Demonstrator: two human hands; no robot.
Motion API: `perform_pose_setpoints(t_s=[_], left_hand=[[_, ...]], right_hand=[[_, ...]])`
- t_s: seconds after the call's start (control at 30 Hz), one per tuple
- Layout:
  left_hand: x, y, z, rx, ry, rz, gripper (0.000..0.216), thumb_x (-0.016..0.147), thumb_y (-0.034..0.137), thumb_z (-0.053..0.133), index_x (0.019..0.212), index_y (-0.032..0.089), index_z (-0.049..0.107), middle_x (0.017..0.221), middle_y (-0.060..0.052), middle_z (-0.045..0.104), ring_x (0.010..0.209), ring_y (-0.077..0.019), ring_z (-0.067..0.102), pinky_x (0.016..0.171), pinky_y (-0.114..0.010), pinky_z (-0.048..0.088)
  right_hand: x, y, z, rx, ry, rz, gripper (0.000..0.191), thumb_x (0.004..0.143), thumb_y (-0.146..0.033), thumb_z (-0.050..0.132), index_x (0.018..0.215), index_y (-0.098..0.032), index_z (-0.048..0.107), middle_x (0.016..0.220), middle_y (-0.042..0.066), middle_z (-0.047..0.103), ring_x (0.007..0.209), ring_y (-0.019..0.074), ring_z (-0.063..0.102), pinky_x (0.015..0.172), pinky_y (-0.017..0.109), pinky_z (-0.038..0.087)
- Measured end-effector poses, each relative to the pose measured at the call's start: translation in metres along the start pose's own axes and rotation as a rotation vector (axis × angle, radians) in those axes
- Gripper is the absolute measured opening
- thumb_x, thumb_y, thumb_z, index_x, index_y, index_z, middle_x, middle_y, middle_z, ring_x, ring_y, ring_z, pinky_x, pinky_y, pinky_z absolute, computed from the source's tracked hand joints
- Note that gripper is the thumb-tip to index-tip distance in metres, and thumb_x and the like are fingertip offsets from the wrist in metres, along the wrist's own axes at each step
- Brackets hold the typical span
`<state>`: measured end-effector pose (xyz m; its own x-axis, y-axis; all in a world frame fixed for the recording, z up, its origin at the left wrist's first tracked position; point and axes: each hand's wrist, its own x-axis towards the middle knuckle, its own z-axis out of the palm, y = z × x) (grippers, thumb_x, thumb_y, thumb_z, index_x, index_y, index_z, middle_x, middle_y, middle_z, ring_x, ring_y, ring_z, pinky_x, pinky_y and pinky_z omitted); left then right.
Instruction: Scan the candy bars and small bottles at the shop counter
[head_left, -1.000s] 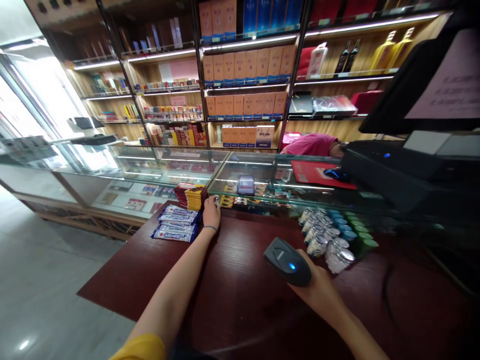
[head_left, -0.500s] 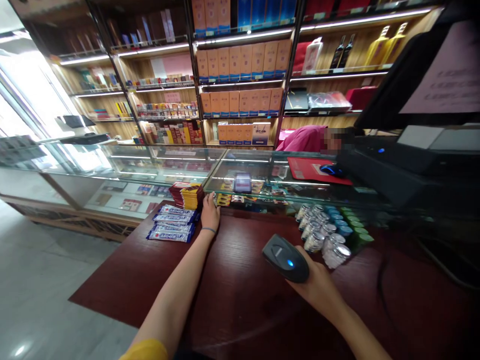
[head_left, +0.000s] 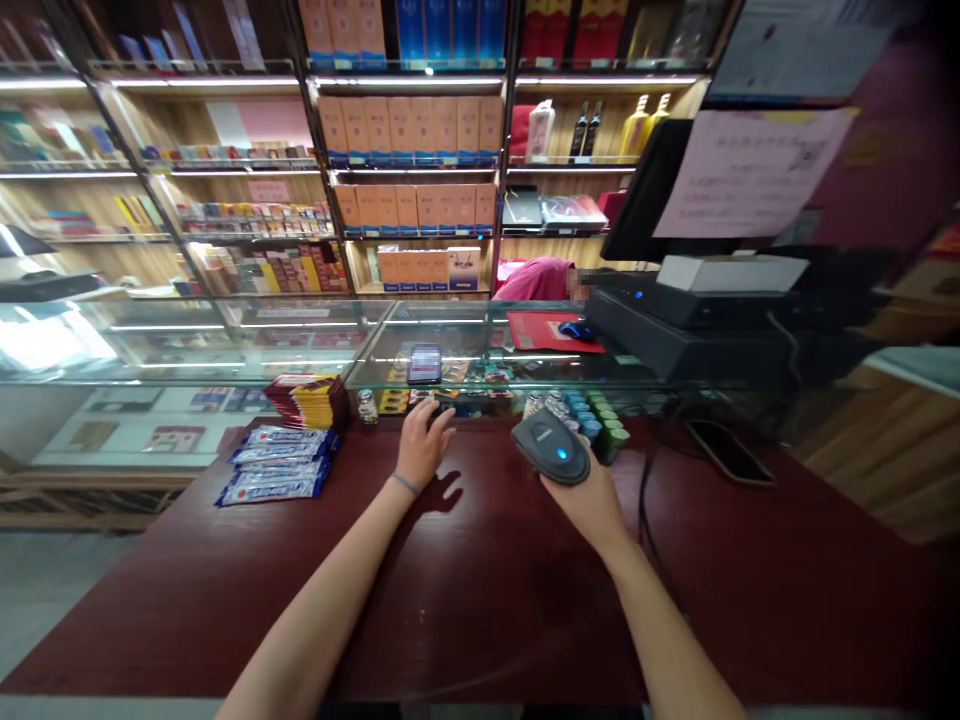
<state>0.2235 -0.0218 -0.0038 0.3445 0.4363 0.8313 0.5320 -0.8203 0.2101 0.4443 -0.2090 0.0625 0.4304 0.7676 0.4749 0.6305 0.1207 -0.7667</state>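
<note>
My right hand (head_left: 587, 500) is closed round a dark barcode scanner (head_left: 551, 447) with a blue light, held over the dark red counter (head_left: 465, 580). My left hand (head_left: 421, 443) hovers over the counter with fingers spread, holding nothing. A small glass jar (head_left: 367, 406) stands just left of it by the glass case. Behind the scanner are several small cans with blue and green lids (head_left: 592, 410). A stack of red and yellow packs (head_left: 307, 398) and a pile of blue-and-white wrapped bars (head_left: 277, 463) lie to the left.
A glass display case (head_left: 300, 340) runs behind the counter with a phone (head_left: 424, 364) on top. A black register and monitor (head_left: 705, 320) stand at right, a cable and a dark phone (head_left: 729, 452) beside them. A person in pink (head_left: 536, 280) bends behind the case. Shelves fill the back wall.
The view has swung right. My left hand has let go of the small jar beside the red-and-yellow packs and moved right, fingers spread. The scanner has risen toward the cans.
</note>
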Motion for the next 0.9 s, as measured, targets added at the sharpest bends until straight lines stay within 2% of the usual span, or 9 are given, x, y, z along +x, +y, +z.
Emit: perform_pose_setpoints(t_s=[0.07,0.2,0.27,0.37,0.5,0.67,0.8,0.9], left_hand=[[0.001,0.038,0.016,-0.120,-0.035,-0.026,0.041,0.092,0.027,0.061,0.132,0.027,0.054,0.134,-0.012,0.047,0.132,-0.0278,0.044,0.113,-0.049,0.038],[0.000,0.109,0.055,-0.454,-0.110,-0.282,0.058,0.087,0.031,0.067,0.139,0.024,0.043,0.131,-0.014,0.043,0.127,-0.0273,0.046,0.108,-0.048,0.043],[-0.003,0.135,0.072,-0.564,-0.146,-0.397,0.067,0.082,0.029,0.071,0.140,0.023,0.039,0.129,-0.013,0.042,0.125,-0.0273,0.046,0.107,-0.048,0.043],[-0.008,0.157,0.088,-0.606,-0.210,-0.410,0.066,0.082,0.024,0.070,0.141,0.023,0.039,0.129,-0.012,0.039,0.127,-0.0272,0.044,0.111,-0.050,0.038],[-0.011,0.165,0.093,-0.582,-0.283,-0.309,0.053,0.087,0.017,0.061,0.137,0.024,0.046,0.129,-0.012,0.038,0.126,-0.0264,0.043,0.112,-0.049,0.036],[-0.011,0.166,0.094,-0.610,-0.256,-0.316,0.039,0.087,0.013,0.058,0.125,0.021,0.053,0.121,-0.011,0.044,0.117,-0.0243,0.049,0.107,-0.046,0.041],[-0.008,0.151,0.086,-0.685,-0.120,-0.476,0.037,0.085,0.016,0.062,0.120,0.021,0.052,0.118,-0.011,0.050,0.112,-0.0229,0.053,0.104,-0.044,0.044],[-0.002,0.124,0.063,-0.844,-0.038,-0.639,0.042,0.084,0.024,0.065,0.123,0.023,0.049,0.119,-0.010,0.053,0.101,-0.0192,0.059,0.093,-0.038,0.050]], right_hand=[[0.008,0.004,-0.011,0.044,0.048,0.001,0.054,0.074,-0.036,0.069,0.124,-0.019,0.059,0.109,0.011,0.074,0.101,0.0274,0.070,0.085,0.037,0.055],[0.020,0.013,-0.036,0.048,0.162,0.080,0.040,0.073,-0.041,0.071,0.106,-0.018,0.066,0.089,0.009,0.076,0.084,0.0266,0.072,0.074,0.035,0.056],[0.022,0.017,-0.047,0.048,0.186,0.136,0.033,0.074,-0.041,0.070,0.098,-0.019,0.066,0.072,0.004,0.073,0.068,0.0235,0.069,0.063,0.033,0.054],[0.024,0.021,-0.060,0.091,0.210,0.213,0.025,0.076,-0.040,0.069,0.089,-0.020,0.063,0.052,-0.003,0.062,0.045,0.0173,0.057,0.051,0.029,0.046],[0.025,0.021,-0.064,0.156,0.240,0.261,0.023,0.077,-0.040,0.068,0.078,-0.021,0.057,0.046,-0.005,0.055,0.040,0.0142,0.051,0.047,0.027,0.042],[0.025,0.020,-0.057,0.157,0.246,0.266,0.026,0.074,-0.040,0.070,0.087,-0.019,0.060,0.048,-0.005,0.056,0.041,0.0151,0.052,0.047,0.027,0.043],[0.024,0.024,-0.054,0.180,0.259,0.231,0.031,0.073,-0.039,0.072,0.094,-0.019,0.061,0.057,-0.002,0.064,0.043,0.0150,0.054,0.048,0.028,0.044],[0.023,0.029,-0.051,0.162,0.281,0.184,0.031,0.074,-0.041,0.071,0.093,-0.019,0.061,0.058,-0.001,0.064,0.044,0.0150,0.054,0.048,0.028,0.046]])
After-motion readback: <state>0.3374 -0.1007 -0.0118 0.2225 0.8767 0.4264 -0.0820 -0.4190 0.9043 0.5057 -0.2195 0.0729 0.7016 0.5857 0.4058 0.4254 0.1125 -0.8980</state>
